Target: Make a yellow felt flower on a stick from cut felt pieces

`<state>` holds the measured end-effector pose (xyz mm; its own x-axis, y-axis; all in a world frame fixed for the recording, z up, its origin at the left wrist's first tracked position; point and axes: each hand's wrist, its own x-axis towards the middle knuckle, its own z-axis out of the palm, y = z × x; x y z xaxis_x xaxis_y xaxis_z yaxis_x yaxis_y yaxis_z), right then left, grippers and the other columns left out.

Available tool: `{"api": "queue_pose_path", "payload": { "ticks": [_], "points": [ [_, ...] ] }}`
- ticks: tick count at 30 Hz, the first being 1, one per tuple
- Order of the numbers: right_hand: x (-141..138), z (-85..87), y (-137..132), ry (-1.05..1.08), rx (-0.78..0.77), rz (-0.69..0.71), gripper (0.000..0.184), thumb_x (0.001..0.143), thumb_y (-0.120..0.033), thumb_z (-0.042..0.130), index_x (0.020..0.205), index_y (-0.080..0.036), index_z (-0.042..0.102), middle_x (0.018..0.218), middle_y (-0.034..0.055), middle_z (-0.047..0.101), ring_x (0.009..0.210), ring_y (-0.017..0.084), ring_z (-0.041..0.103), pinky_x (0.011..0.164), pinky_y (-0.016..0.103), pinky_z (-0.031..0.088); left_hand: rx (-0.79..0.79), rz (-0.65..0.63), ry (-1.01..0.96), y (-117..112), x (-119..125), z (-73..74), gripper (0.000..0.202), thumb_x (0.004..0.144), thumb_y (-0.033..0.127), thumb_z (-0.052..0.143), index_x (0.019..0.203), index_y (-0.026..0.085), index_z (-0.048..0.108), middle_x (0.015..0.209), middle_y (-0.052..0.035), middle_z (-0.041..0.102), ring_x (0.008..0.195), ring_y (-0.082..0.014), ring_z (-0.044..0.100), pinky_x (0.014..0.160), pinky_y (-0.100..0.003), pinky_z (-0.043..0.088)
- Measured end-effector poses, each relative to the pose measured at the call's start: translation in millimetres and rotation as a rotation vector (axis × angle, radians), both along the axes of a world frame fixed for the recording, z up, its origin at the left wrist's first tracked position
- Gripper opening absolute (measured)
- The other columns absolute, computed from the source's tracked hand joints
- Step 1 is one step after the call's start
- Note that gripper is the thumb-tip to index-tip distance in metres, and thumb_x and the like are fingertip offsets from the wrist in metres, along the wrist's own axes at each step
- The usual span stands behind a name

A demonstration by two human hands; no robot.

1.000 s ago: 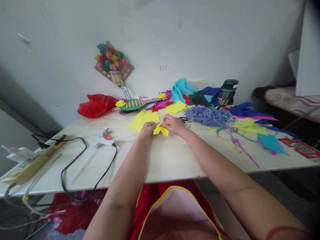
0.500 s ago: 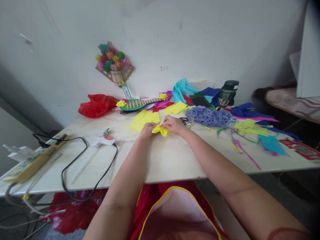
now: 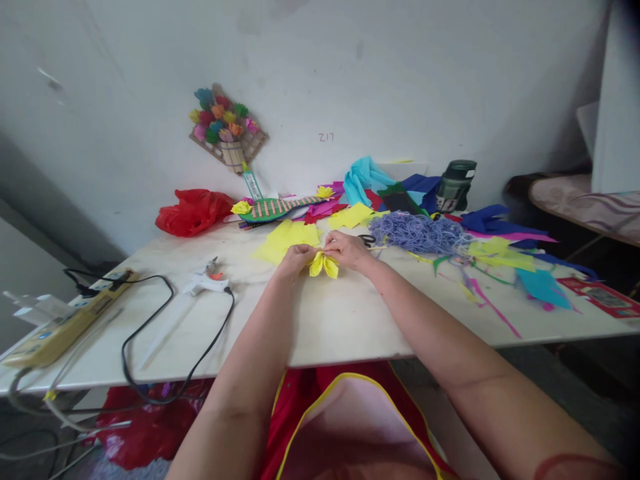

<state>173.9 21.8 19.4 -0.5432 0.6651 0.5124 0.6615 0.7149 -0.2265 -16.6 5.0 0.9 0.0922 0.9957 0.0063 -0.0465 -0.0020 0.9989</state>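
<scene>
Hands: left (image 3: 295, 257), right (image 3: 347, 248), both pinching yellow paper flower (image 3: 323, 265) over table (image 3: 340, 320).

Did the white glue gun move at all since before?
No. The glue gun lies where it did, just right of the power strip, pointing the same way on the table.

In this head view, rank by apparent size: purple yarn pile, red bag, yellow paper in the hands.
1. purple yarn pile, slightly wider
2. red bag, nearly equal, unsure
3. yellow paper, smallest, held by left hand and right hand
</scene>
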Motion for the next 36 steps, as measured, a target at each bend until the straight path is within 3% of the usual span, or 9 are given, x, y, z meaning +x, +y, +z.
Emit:
{"api": "queue_pose_path", "payload": {
  "ticks": [8, 16, 26, 29, 36],
  "points": [
    [0, 1.9, -1, -0.021, -0.009, 0.005, 0.017, 0.092, -0.024, 0.067, 0.094, -0.027, 0.083, 0.109, 0.0026, 0.075, 0.090, 0.016, 0.067, 0.074, 0.026, 0.046, 0.101, 0.007, 0.049, 8, -2, -7.1, 0.039, 0.054, 0.042, 0.090, 0.055, 0.016, 0.061, 0.051, 0.0023, 0.054, 0.048, -0.0084, 0.044, 0.050, -0.023, 0.030],
    [-1, 7.5, -5, -0.080, -0.055, -0.022, 0.019, 0.095, -0.027, 0.065, 0.096, -0.026, 0.084, 0.108, 0.0039, 0.076, 0.092, 0.018, 0.068, 0.073, 0.027, 0.046, 0.055, -0.002, 0.094, 7, 1, -6.9, 0.046, 0.057, 0.054, 0.089, 0.057, 0.017, 0.062, 0.051, 0.0020, 0.057, 0.048, -0.0101, 0.047, 0.051, -0.025, 0.032],
    [-4, 4.3, -2, 0.013, -0.063, -0.014, 0.016, 0.089, -0.016, 0.067, 0.081, -0.022, 0.080, 0.114, 0.0037, 0.076, 0.090, 0.017, 0.068, 0.075, 0.028, 0.046, 0.026, -0.014, 0.091, 8, 3, -10.3, 0.047, 0.059, 0.052, 0.090, 0.057, 0.018, 0.059, 0.050, 0.0037, 0.052, 0.046, -0.0086, 0.043, 0.049, -0.025, 0.028],
    [-3, 3.8, -1, 0.035, -0.062, -0.017, 0.015, 0.087, -0.015, 0.068, 0.079, -0.023, 0.079, 0.116, 0.0031, 0.075, 0.091, 0.017, 0.068, 0.075, 0.028, 0.047, 0.013, -0.044, 0.050, 8, 1, -11.1, 0.047, 0.057, 0.053, 0.091, 0.061, 0.017, 0.061, 0.050, 0.0042, 0.051, 0.045, -0.0085, 0.042, 0.048, -0.025, 0.026],
    [0, 1.1, 2, 0.049, -0.026, -0.002, 0.012, 0.087, -0.016, 0.068, 0.079, -0.021, 0.075, 0.121, 0.0044, 0.073, 0.090, 0.017, 0.067, 0.072, 0.028, 0.046, -0.010, -0.124, -0.132, 4, 3, -9.2, 0.052, 0.053, 0.054, 0.094, 0.068, 0.016, 0.063, 0.059, 0.0016, 0.057, 0.052, -0.0110, 0.052, 0.053, -0.025, 0.038]
  ]
}}
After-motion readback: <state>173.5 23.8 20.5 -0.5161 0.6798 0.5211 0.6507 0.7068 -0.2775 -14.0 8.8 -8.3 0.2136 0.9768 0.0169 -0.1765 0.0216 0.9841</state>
